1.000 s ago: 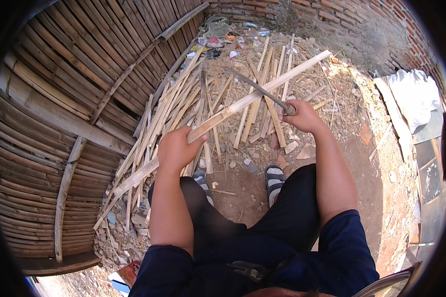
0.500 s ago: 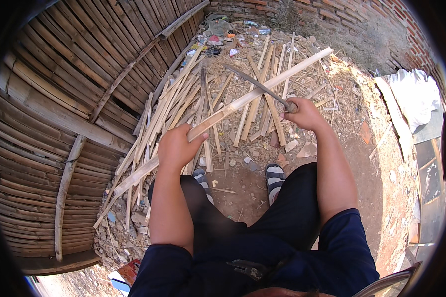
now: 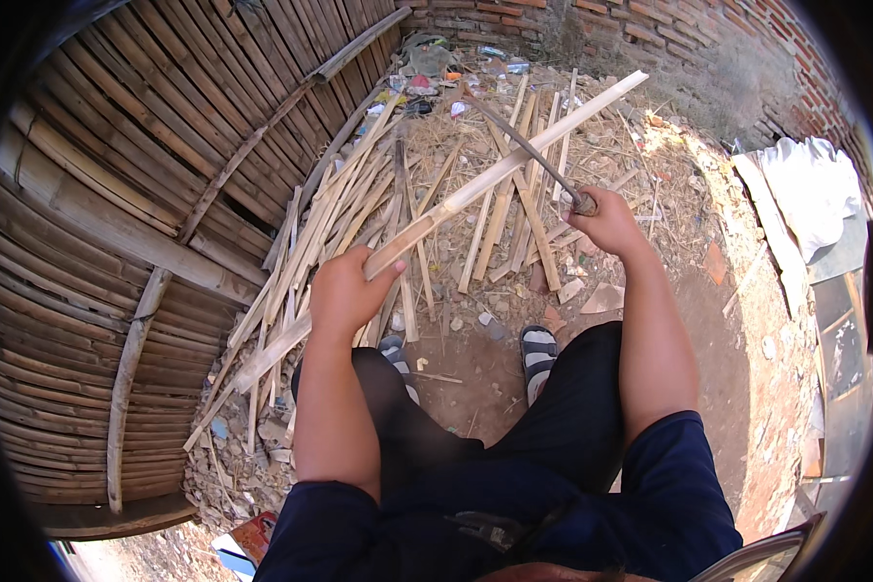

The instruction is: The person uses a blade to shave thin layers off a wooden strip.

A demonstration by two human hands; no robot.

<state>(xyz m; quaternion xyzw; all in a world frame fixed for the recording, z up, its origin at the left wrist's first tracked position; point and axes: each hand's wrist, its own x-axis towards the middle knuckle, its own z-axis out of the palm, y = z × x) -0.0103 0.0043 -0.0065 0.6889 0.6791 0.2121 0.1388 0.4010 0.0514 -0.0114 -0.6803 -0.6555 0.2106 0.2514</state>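
Both our hands full over the bamboo pile.

Our left hand (image 3: 344, 291) has its fingers wrapped tight round a long split bamboo strip (image 3: 485, 179), which slants up and away over the heap of bamboo slats (image 3: 359, 209). Our right hand (image 3: 611, 221) is fisted on the handle of a long blade (image 3: 524, 145), its edge lying across the strip.

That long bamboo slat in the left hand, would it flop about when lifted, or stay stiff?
Probably fairly stiff: the bamboo slat runs straight past the left hand without drooping. Likely light for its length, since one hand carries it. Being thin and flat, it may flex or split if the blade in the right hand strikes it.
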